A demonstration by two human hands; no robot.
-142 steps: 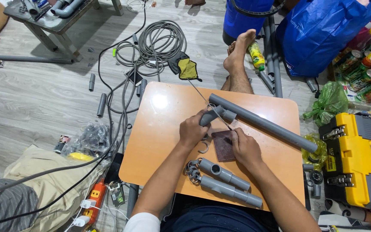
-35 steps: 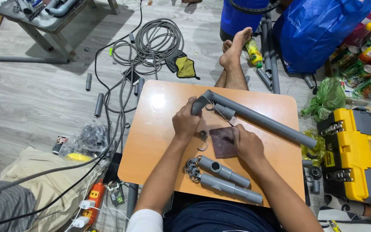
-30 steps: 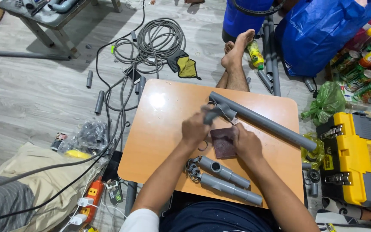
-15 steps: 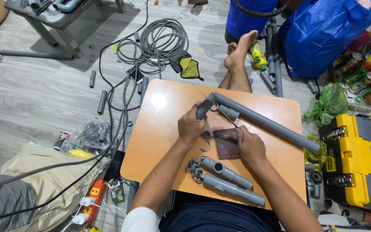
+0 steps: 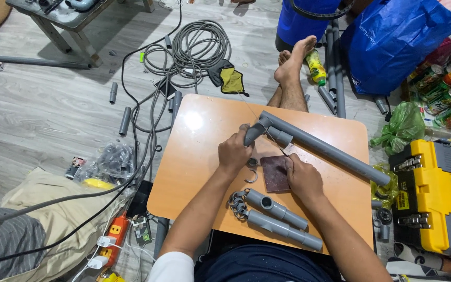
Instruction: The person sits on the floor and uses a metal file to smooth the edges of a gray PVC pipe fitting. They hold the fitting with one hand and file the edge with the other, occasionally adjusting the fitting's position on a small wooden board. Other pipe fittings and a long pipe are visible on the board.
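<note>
— Two hands on the wooden table [image 5: 194, 156]?
— Yes. Left hand [image 5: 234, 152] has its fingers wrapped round the grey pipe elbow [image 5: 255, 131], up off the tabletop. Right hand [image 5: 301, 177] presses the brown sandpaper sheet [image 5: 274, 172] flat; fingers apparently curled, hard to tell.

Both hands out front — left hand [image 5: 234, 152] fisted, right hand [image 5: 303, 177] flatter (palm down), forearms converging.

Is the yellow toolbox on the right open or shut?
Shut: the yellow toolbox has its lid down flat, and both metal latches lie against its side.
</note>
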